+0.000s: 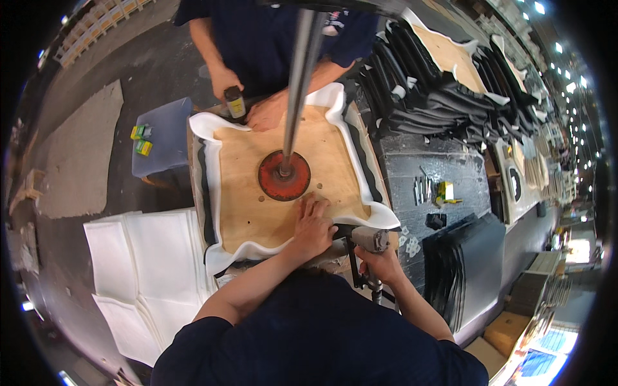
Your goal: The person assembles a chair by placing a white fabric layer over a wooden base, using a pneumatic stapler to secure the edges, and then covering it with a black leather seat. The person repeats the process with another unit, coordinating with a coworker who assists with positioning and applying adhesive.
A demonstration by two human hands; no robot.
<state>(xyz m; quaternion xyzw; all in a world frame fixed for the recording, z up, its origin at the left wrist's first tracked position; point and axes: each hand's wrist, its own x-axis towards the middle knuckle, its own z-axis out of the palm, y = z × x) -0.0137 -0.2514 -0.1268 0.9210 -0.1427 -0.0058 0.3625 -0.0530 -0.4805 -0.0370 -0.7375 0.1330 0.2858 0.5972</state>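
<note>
A square wooden panel (248,161) lies in front of me, edged with white padding (360,151) and black cover material (209,180). A red round disc (271,184) on a metal rod (300,83) presses on its middle. My left hand (313,226) lies over the near edge, fingers stretched onto the wood and thumb by the black cover. At the near right corner my right hand (381,262) grips a staple gun (370,238), its nose by the panel's edge. Across from me, a co-worker's hand (225,82) holds another staple gun (235,103); their other hand (265,114) rests on the far edge.
White padding sheets (161,257) are stacked at the left, beside a blue-grey stool (164,132) carrying small green-yellow boxes (144,148). On the right stand a stack of black covers (425,109), loose tools (421,188), a yellow-green box (445,192) and black sheets (473,264).
</note>
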